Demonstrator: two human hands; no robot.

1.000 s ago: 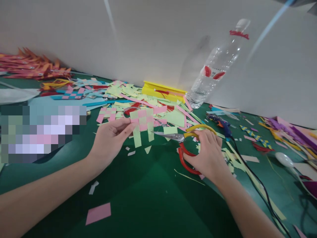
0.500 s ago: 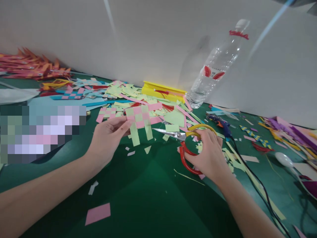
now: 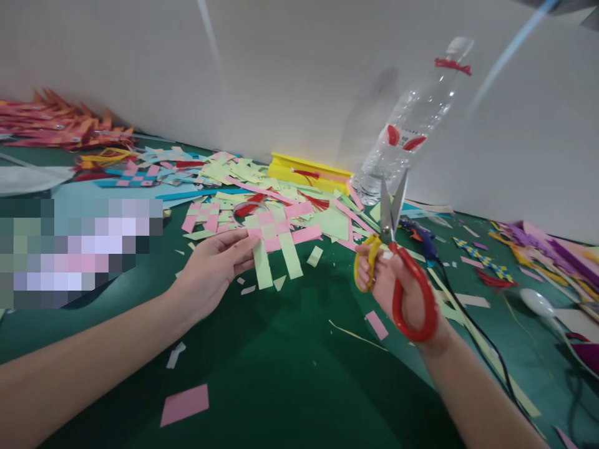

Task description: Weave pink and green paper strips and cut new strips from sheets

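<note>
Between the thumb and fingers of my left hand (image 3: pixel 210 265) is a woven piece of pink and light green paper strips (image 3: pixel 274 231). Its strip ends stick out to the right and downward. My right hand (image 3: pixel 390 287) holds scissors (image 3: pixel 414 293) with one red and one yellow handle loop. Their blades point up, slightly parted, in front of the bottle's base, away from the woven piece. A small green scrap (image 3: pixel 314 255) lies on the table right of the woven piece.
A tilted plastic bottle (image 3: pixel 402 131) leans on the wall behind a yellow folded strip (image 3: pixel 309 174). Green and pink paper scraps (image 3: pixel 234 171) are piled at the back. To the right lie a blue glue gun (image 3: pixel 421 237) with a black cable and a white spoon (image 3: pixel 538 302).
The scissors have swung away from the woven piece, from pointing left to pointing up, as my right hand turned. My left hand has shifted slightly right and down with the woven piece.
</note>
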